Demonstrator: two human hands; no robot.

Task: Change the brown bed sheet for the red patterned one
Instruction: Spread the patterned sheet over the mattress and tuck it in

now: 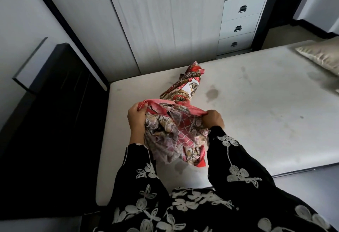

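The red patterned sheet (176,131) is bunched up over the bare white mattress (256,114). My left hand (136,120) grips its red hem on the left. My right hand (213,119) grips the same hem on the right, stretching that edge between both hands. The rest of the sheet hangs below my hands, and a twisted tail of it lies across the mattress toward the far edge. No brown sheet is in view.
A pale pillow (321,55) lies at the mattress's far right. A dark headboard (55,121) stands to the left. White wardrobe doors (165,21) and a drawer unit (238,24) stand behind the bed. Grey floor shows at the lower right.
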